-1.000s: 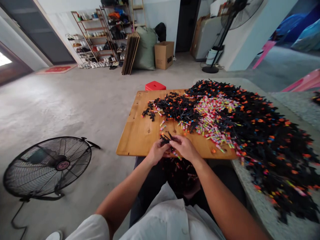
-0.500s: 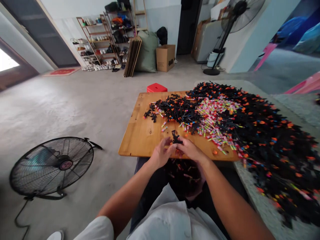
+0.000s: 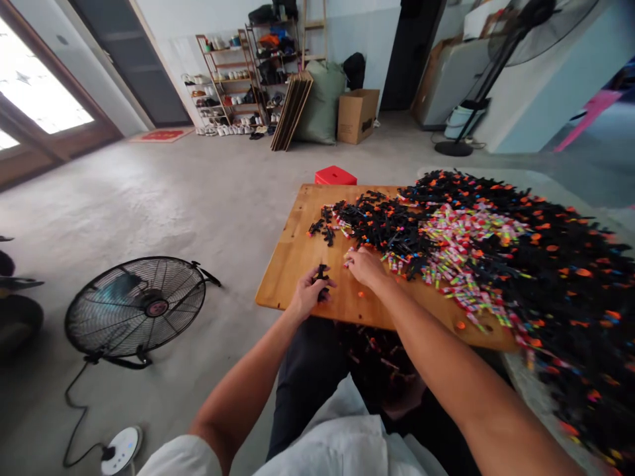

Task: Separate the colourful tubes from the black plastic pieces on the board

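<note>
Pinching a small black plastic piece [image 3: 322, 276], the left hand [image 3: 307, 295] is beside the right hand [image 3: 367, 267], its fingertips on a small pinkish tube [image 3: 348, 262]; black-and-orange plastic pieces [image 3: 384, 223] heaped beyond both on the brown wooden counter [image 3: 285, 274] suggest much remains.

The wooden table [image 3: 290, 264] is honey-brown with dark knots. On its right, the plastic pieces [image 3: 560, 264] are black, speckled orange and blue, and the printed tubes [image 3: 461, 238] mix pink, white, red and yellow-green. Beyond the table are a bright red stool [image 3: 336, 176], a grey-green sack [image 3: 322, 106] and a brown carton [image 3: 351, 119]; left of it, a black floor fan [image 3: 156, 307] has a pinkish hub.
</note>
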A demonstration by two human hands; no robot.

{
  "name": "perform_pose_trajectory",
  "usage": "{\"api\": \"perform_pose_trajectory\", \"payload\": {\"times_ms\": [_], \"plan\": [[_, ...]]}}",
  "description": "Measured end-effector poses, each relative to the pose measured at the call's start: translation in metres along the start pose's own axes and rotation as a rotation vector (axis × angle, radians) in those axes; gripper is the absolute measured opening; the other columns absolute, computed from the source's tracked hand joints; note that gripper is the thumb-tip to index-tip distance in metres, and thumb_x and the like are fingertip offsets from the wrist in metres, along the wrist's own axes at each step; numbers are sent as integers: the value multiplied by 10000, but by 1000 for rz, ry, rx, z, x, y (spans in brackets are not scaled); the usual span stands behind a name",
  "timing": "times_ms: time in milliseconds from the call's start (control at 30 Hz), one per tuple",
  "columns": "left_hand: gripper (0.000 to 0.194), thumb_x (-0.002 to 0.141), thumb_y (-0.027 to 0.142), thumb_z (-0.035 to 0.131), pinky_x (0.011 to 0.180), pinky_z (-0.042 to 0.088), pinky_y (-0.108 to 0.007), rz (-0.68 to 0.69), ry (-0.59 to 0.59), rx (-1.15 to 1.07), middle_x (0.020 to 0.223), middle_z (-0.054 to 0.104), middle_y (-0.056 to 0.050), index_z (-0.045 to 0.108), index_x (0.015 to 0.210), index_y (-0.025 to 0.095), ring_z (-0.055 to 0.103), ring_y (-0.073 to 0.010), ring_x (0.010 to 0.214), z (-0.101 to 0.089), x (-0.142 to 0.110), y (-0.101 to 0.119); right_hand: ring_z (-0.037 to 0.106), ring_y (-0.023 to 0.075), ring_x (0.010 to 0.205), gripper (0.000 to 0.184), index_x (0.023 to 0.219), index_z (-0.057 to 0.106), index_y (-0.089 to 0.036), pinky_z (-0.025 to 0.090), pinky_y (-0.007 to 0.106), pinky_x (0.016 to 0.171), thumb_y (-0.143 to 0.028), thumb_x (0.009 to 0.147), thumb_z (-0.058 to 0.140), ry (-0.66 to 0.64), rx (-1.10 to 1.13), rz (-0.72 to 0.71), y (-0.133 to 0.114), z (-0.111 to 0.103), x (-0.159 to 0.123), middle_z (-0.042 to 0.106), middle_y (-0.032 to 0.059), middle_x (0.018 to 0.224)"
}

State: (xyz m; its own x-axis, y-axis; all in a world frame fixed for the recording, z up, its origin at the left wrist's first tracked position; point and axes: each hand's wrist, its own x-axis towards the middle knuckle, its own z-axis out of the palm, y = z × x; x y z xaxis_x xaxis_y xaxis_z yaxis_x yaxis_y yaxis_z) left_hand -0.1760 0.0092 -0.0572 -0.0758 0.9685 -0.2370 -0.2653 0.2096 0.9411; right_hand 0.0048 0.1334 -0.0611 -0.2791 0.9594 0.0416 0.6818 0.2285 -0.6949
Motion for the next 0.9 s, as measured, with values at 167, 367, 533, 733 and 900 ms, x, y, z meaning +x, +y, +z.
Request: {"api": "perform_pose_trajectory", "payload": {"times_ms": [167,367,533,733,900], "plan": [[454,812,539,746,492,429,-181,111,-39,72,619,608,30,703,1023,139,552,-76,500,-3,1,4,714,255,939,94,903,767,-210,536,354,901,-250,882,684,21,5,0,-1,5,-11,759,109,981],[522,889,503,705,450,420,-164,164,-94,217,756,687,11,703,1304,186,531,-63,496,13,-3,5,568,144,532,343,1034,720,-201,496,254,516,-502,949,579,16,553,14,-9,-7,-57,680,-4,720],[464,886,449,733,452,431,-163,217,-142,217,882,743,-36,744,1280,203,525,-65,517,30,-10,12,668,172,722,226,977,734,-213,543,256,625,-412,885,680,28,553,-73,-23,-28,-88,753,25,870],[439,923,496,684,479,445,-181,238,-189,246,938,763,-56,762,1247,210,540,-83,548,36,-18,14,699,209,820,169,990,763,-259,554,311,770,-382,911,679,71,370,-188,-27,-47,-102,778,27,921],[466,957,523,625,481,432,-182,252,-225,285,958,768,-56,741,1284,211,516,-79,541,35,-19,10,713,236,928,212,1040,775,-255,542,349,860,-357,956,609,111,212,-287,-26,-56,-106,781,59,1021]]}}
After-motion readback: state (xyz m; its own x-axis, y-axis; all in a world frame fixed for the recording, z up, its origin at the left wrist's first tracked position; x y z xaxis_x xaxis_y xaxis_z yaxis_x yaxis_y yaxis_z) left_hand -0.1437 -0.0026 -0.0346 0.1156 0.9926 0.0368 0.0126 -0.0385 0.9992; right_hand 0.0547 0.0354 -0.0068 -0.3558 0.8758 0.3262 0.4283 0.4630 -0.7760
